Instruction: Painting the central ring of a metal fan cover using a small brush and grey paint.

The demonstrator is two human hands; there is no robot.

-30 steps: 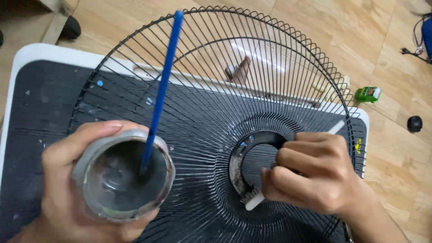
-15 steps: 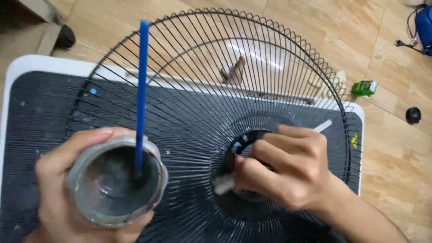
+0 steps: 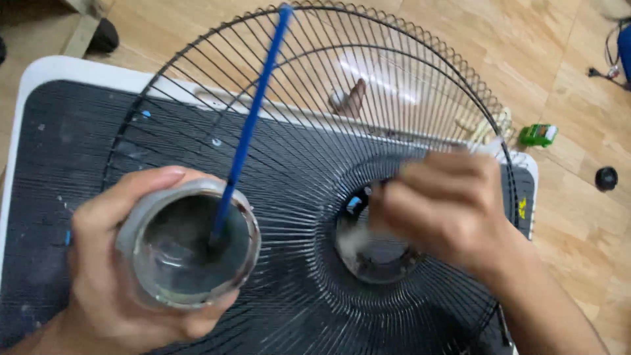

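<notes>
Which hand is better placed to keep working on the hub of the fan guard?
The right hand, probably: it sits at the hub of the wire fan guard, though blurred. The left hand is wrapped around the grey tin with the blue stick standing in it.

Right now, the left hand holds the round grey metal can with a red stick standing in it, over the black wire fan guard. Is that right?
Not quite. The stick in the round grey metal can is blue, not red, as the head view shows. The rest holds: the left hand grips the can over the black wire fan guard.
</notes>
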